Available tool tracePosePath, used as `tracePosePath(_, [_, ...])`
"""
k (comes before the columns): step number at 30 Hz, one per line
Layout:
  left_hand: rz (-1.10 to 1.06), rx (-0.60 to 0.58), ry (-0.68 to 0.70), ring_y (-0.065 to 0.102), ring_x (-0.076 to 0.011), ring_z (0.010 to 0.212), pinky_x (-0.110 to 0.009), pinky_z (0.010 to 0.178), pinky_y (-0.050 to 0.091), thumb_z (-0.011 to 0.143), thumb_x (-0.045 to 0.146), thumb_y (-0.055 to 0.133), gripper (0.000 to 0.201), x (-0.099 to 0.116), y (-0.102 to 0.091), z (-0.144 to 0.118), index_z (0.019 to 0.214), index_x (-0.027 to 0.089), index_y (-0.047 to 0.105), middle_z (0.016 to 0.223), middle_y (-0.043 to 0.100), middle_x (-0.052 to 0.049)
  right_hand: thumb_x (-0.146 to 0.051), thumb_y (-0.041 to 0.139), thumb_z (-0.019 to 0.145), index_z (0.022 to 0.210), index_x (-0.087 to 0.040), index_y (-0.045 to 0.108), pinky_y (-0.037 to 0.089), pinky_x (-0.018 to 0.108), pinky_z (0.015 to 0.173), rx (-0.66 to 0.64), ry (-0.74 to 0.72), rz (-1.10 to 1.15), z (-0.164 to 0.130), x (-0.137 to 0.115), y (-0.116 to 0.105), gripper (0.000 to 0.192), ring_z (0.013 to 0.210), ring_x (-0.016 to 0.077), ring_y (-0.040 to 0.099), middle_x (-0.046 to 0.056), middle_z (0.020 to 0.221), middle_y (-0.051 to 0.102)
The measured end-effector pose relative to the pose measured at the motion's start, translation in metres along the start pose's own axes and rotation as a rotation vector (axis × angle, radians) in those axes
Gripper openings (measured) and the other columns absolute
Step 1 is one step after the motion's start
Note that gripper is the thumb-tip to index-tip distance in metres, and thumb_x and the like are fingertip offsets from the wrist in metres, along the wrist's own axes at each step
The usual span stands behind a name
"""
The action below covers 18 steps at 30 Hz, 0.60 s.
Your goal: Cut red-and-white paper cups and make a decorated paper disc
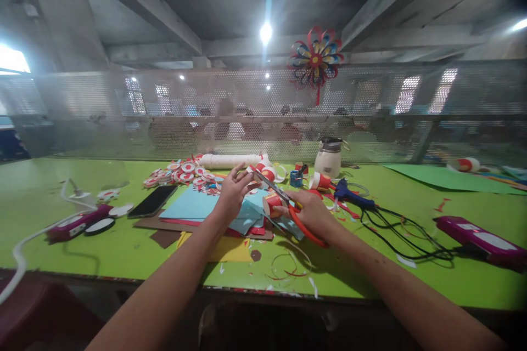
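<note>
My right hand (309, 211) grips red-handled scissors (288, 207) whose blades point up and left toward my left hand. A small red and white paper roll (269, 203) sits against the fingers of the same hand. My left hand (233, 191) hovers open, fingers spread, over a pile of blue paper sheets (197, 205) near the scissor tips. Just beyond lies a heap of red and white paper discs (181, 173) and a white tube (233, 160).
On the green table (102, 241): a black phone (153, 201), purple power strips left (76, 223) and right (480, 236), a blue glue gun (348, 193) with black cable, a white jar (328, 157), green paper (440, 176). A mesh screen (102, 115) with a paper pinwheel (315, 59) stands behind.
</note>
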<state>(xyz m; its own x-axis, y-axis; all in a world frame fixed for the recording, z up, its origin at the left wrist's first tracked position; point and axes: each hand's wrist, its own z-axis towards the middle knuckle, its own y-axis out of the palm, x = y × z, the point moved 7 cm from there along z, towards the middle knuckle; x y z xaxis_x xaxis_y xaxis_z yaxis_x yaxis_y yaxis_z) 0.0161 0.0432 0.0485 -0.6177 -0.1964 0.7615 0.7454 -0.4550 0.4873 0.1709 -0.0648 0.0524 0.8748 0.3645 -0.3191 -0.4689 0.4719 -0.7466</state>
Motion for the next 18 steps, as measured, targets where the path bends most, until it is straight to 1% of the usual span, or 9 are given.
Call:
tracePosePath(3, [-0.019,-0.005,-0.014,0.065,-0.0199,0.081,-0.046,0.085,0.049,0.066,0.017,0.075,0.056,-0.0012,0.0002,0.0,0.116,0.013,0.049,0.092,0.063,-0.008,-0.049,0.06,0.08,0.109,-0.024,0.068,0.047,0.036,0.078,0.005,-0.006,0.026,-0.0004,-0.0006,-0.0004,0.04,0.09,0.0261,0.064,0.008,0.1,0.071])
tracePosePath(5, [-0.03,-0.012,-0.027,0.065,-0.0195,0.081,-0.045,0.085,0.049,0.066,0.018,0.075,0.049,-0.0021,0.0007,-0.0002,0.11,0.013,0.054,0.091,0.064,-0.008,-0.051,0.06,0.08,0.109,-0.024,0.068,0.048,0.036,0.078,0.008,-0.004,0.037,-0.0008,-0.0011,-0.0007,0.041,0.09,0.0262,0.065,0.009,0.1,0.071])
tracePosePath(8, [-0.031,-0.037,-0.034,0.064,-0.02,0.083,-0.044,0.085,0.049,0.067,0.019,0.075,0.036,-0.0028,0.0024,-0.0006,0.099,0.011,0.06,0.092,0.065,-0.009,-0.055,0.058,0.08,0.108,-0.022,0.068,0.048,0.036,0.077,0.002,0.0,0.052,-0.001,-0.0019,-0.0003,0.045,0.088,0.0261,0.065,0.009,0.098,0.072])
tracePosePath(10, [-0.029,-0.056,-0.023,0.064,-0.0208,0.085,-0.043,0.085,0.049,0.067,0.019,0.075,0.031,-0.0023,0.0034,-0.0009,0.094,0.011,0.062,0.094,0.066,-0.01,-0.056,0.056,0.08,0.107,-0.021,0.069,0.048,0.035,0.077,-0.006,0.001,0.073,-0.0009,-0.002,0.0007,0.046,0.087,0.0255,0.065,0.009,0.097,0.072])
tracePosePath(13, [-0.039,-0.073,-0.005,0.064,-0.0215,0.088,-0.043,0.086,0.048,0.067,0.02,0.075,0.029,-0.0011,0.0045,-0.0014,0.093,0.011,0.064,0.096,0.066,-0.01,-0.057,0.054,0.081,0.109,-0.02,0.068,0.048,0.035,0.077,-0.022,0.008,0.097,-0.0003,-0.001,0.0024,0.048,0.087,0.0249,0.065,0.009,0.098,0.072])
tracePosePath(18, [-0.017,-0.059,-0.022,0.064,-0.0223,0.089,-0.044,0.087,0.048,0.066,0.021,0.076,0.028,-0.0017,0.0045,-0.0024,0.09,0.012,0.065,0.092,0.068,-0.009,-0.059,0.055,0.08,0.108,-0.021,0.068,0.048,0.036,0.08,-0.029,0.007,0.076,0.0004,-0.0008,0.0017,0.049,0.091,0.0262,0.064,0.009,0.102,0.071])
